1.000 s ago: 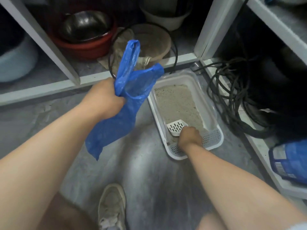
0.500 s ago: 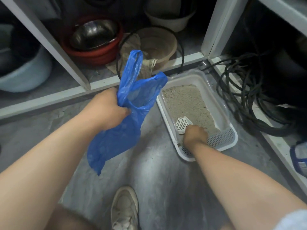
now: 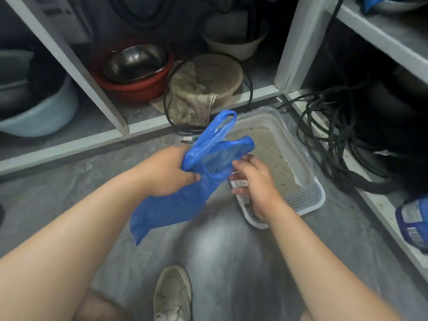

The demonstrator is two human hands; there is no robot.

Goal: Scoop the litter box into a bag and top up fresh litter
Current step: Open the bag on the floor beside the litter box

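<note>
My left hand (image 3: pixel 166 172) grips a blue plastic bag (image 3: pixel 185 200) by its upper edge, and the bag hangs down over the grey floor. My right hand (image 3: pixel 254 181) hovers with fingers apart at the bag's mouth, fingertips at its rim. Just right of the bag sits the white litter box (image 3: pixel 320 200), with pale grey litter (image 3: pixel 268 154) inside. The white slotted scoop (image 3: pixel 239 183) lies at the box's near left side, mostly hidden under my right hand.
White shelving frames the floor at the back and right. A red basin holding a steel bowl (image 3: pixel 136 66), a tan basin with a rag (image 3: pixel 203 84) and a pale blue tub (image 3: pixel 41 112) stand behind. Black cables (image 3: pixel 335 140) coil beside the box. A blue printed bag (image 3: pixel 414 223) is at right, my shoe (image 3: pixel 173 295) below.
My right hand has let go of the scoop in the box and risen to the bag's mouth. My left hand has brought the bag lower and closer to the box.
</note>
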